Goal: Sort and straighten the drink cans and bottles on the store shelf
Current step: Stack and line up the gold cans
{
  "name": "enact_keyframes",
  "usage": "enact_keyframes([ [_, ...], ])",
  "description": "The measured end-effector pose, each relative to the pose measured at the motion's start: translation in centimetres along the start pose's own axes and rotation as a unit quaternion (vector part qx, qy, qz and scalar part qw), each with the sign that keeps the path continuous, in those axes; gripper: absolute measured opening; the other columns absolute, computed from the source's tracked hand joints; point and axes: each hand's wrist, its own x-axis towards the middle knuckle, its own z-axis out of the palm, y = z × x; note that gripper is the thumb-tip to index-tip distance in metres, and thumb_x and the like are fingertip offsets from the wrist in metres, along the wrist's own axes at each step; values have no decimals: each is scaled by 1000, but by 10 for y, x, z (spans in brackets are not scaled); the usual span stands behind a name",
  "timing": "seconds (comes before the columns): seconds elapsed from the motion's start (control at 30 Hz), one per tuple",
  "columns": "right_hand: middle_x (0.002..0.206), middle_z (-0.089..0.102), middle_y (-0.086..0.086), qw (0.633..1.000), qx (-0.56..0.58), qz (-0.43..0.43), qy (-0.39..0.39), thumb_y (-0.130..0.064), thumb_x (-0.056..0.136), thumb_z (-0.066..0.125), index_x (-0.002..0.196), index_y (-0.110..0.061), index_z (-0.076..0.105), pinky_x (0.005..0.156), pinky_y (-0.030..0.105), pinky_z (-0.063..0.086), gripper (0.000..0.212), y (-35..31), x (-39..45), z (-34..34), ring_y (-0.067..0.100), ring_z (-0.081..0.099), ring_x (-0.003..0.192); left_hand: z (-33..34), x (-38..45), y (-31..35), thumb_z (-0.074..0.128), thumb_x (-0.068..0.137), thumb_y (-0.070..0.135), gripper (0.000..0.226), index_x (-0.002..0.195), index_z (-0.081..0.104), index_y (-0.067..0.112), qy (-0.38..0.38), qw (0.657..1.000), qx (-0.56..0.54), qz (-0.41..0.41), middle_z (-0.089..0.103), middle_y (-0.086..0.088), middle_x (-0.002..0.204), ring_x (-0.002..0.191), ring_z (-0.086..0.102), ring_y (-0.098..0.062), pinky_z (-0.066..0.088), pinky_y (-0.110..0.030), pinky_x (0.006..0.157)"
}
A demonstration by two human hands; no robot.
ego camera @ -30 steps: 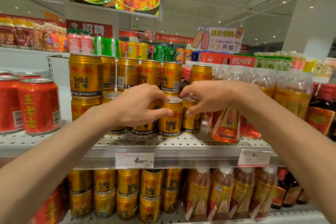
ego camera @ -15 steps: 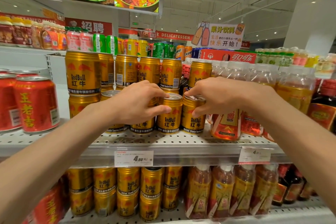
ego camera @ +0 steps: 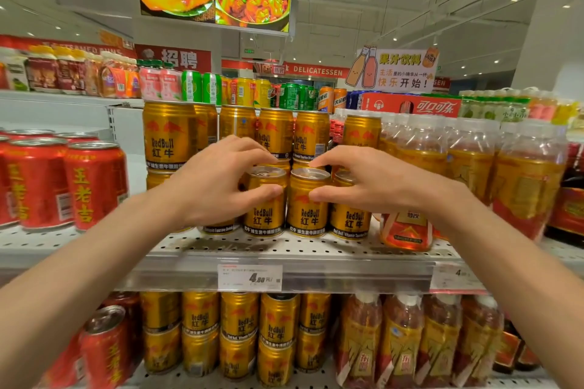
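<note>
Left hand (ego camera: 215, 181) curled round one gold can (ego camera: 267, 200), right hand (ego camera: 376, 181) pinching the neighbouring gold can (ego camera: 308, 202) between thumb and fingertips, both cans upright and touching side by side near the front edge of the perforated shelf (ego camera: 284, 248), bottles (ego camera: 471, 158) standing toward its right end.

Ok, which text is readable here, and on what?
"RedBull 红牛": gold cans, gripped by left hand and right hand.
"王老吉": red cans.
"4.80": price tag.
"DELICATESSEN": red banner.
"招聘": red sign.
"可口可乐": red case.
Bottle labels: blurred.
</note>
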Motion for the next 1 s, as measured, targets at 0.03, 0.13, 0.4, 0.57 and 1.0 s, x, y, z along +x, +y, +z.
enact_keyframes([
  [0.03,146,52,-11,1000,14,-2,4,-64,88,59,143,-34,50,107,34,45,63,-2,2,7,9,49,130,-1,-5,-6,32,82,82,81,141,54,32,-17,1000,23,-12,55,11,141,129,47,-8,44,-39,108],
  [0.13,140,56,-11,999,39,1,26,-64,88,60,139,-36,52,104,40,48,59,-3,5,20,9,52,125,5,-11,-13,21,82,85,87,148,44,34,-53,996,70,-29,51,10,148,134,45,-11,39,-39,112],
  [0.4,138,54,-14,998,21,15,56,-70,86,53,140,-39,51,100,42,50,63,-1,3,30,9,53,125,16,-12,-12,14,84,81,84,150,38,35,-48,996,71,-29,50,10,148,135,41,-14,33,-39,112],
  [0.57,137,58,-13,998,12,12,62,-76,82,50,140,-40,52,102,43,48,68,-1,0,29,10,52,125,16,-12,-10,17,86,79,83,150,39,33,-41,996,70,-31,51,9,148,136,42,-14,34,-40,113],
  [1.0,139,58,-9,989,8,33,144,-66,89,53,137,-29,56,112,46,38,61,-2,-9,49,12,47,132,26,-21,-14,34,94,69,68,145,48,27,44,999,29,-12,53,7,144,135,40,-14,36,-41,114],
])
